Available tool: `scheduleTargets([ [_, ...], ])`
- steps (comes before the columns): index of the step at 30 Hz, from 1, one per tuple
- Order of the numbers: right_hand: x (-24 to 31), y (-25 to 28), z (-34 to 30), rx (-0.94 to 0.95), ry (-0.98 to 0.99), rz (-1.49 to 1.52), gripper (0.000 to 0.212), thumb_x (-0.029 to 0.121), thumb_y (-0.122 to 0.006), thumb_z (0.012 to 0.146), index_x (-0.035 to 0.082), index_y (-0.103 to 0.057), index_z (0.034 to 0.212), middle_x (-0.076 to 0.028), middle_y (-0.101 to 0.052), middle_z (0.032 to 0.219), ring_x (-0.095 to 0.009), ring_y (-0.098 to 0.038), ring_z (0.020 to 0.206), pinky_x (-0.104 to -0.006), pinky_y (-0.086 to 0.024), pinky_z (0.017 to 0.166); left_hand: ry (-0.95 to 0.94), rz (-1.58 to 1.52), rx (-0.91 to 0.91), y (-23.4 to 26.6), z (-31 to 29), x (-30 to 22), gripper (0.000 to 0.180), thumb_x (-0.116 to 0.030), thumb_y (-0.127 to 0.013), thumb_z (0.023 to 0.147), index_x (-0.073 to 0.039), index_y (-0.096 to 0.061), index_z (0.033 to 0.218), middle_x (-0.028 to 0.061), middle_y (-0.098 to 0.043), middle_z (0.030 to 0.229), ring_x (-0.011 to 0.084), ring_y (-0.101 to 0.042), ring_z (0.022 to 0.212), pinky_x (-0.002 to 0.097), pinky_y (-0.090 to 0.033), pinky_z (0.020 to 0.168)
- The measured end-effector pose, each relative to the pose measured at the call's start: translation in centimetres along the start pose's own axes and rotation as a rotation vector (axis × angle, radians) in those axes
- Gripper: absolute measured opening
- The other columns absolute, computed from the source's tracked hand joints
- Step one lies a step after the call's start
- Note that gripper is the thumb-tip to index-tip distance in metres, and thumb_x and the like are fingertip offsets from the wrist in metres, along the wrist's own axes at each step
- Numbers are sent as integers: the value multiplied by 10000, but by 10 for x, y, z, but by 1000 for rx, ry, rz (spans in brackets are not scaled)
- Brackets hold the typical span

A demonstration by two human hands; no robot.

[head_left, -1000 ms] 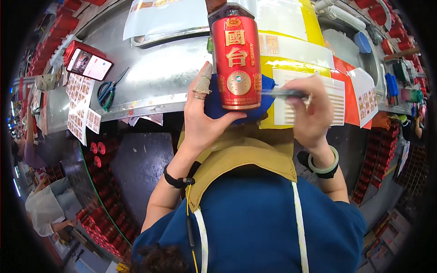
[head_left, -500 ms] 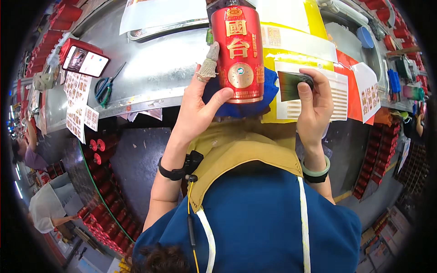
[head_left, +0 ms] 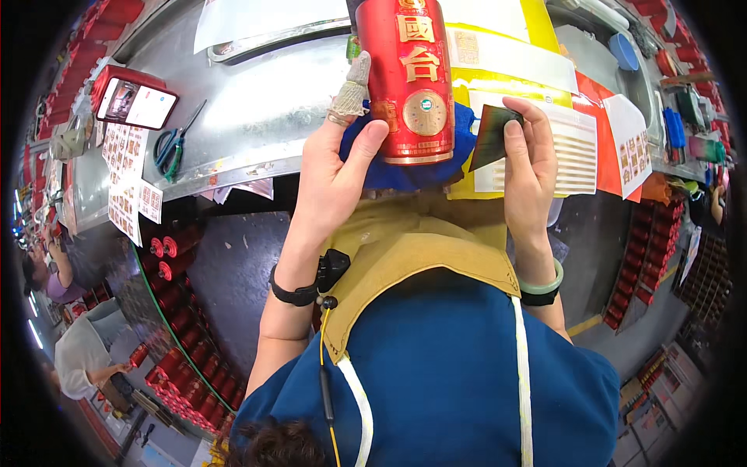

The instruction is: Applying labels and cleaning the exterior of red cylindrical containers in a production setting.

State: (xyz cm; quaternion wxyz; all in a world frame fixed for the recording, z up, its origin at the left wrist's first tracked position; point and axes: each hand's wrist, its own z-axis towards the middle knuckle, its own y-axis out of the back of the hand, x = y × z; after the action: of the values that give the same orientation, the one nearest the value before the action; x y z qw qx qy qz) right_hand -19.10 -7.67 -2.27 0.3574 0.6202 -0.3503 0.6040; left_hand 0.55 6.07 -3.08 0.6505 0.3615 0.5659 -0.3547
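Red cylindrical bottle (head_left: 401, 86): gold characters (head_left: 420, 50), between our hands.
Left hand (head_left: 338, 163): on its left, grip unclear.
Right hand (head_left: 533, 159): pinching dark flat tool (head_left: 490, 140).

Phone (head_left: 140, 104) and scissors (head_left: 180, 135) left of the bottle (head_left: 408, 86), paper sheet (head_left: 574, 152) to its right.

White glare on metal table (head_left: 257, 105), edges bent, rim vignetted black

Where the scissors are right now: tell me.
In the head view, the scissors lie at left on the metal table, near its front edge, just right of the label sheet and to the lower right of the phone.
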Motion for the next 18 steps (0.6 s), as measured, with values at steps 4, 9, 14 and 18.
scheduleTargets([
  [4,-3,-3,0,15,15,26,262,120,-513,1103,5,-582,1328,-33,-610,1186,-96,-542,1096,-250,-413,998,-42,60,-8,-1,1,3,660,-34,-655,1006,34,-368,1597,158,-461,1611,229,-445,1473,386,-324,1230],
  [9,-3,-5,-1,45,42,69,268,93,-498,1098,-8,-572,1335,-38,-606,1208,-98,-537,1116,-250,-413,998,-42,154,-55,-1,1,3,705,-142,-729,967,-48,-424,1596,193,-586,1511,251,-553,1393,385,-388,1173],
  [14,-2,-8,-4,44,41,95,280,104,-502,1101,5,-565,1356,-30,-595,1198,-73,-524,1082,-227,-412,956,71,118,-24,-1,-1,-7,624,-161,-675,1015,-8,-437,1571,202,-648,1425,252,-619,1288,380,-435,1108],
  [18,-2,-10,-4,51,13,99,289,128,-504,1105,13,-557,1365,-14,-575,1155,-49,-509,1023,-204,-413,903,51,114,15,5,-2,0,530,-189,-649,1044,40,-498,1497,202,-683,1357,232,-633,1226,371,-452,1077],
])
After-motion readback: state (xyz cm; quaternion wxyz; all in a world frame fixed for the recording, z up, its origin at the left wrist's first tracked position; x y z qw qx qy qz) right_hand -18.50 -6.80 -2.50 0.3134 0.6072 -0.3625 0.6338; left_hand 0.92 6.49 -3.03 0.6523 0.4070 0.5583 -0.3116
